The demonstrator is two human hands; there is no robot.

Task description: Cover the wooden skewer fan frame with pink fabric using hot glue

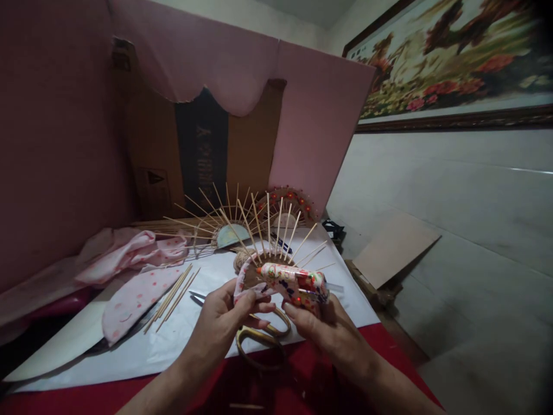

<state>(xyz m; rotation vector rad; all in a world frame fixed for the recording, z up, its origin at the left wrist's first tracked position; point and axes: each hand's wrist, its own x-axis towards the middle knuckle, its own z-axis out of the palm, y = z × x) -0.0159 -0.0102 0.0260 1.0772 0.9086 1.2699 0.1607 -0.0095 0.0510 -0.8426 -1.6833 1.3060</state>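
Head view: the left grip pinches the low edge of a brown half-round board, thumb in front and fingers behind. The right grip is wrapped around a glue gun with bright paint-like spots. The gun lies across the front of the board, and its orange tip is very near the brown part; I can't tell if they touch.

The board looks light and a bit stiff, with soft pink cloth along its edge. Its thin sticks fan up and away from the left grip. They look easy to snap, so the low edge is the good place to hold. The gun looks hard and smooth, and may be slippery; hold it by the handle, as the tip may be hot.

Just below and between the grips, scissors lie on the table. Left of the left grip are loose sticks and a spotted cloth half-moon. A ball of string sits just behind the board.
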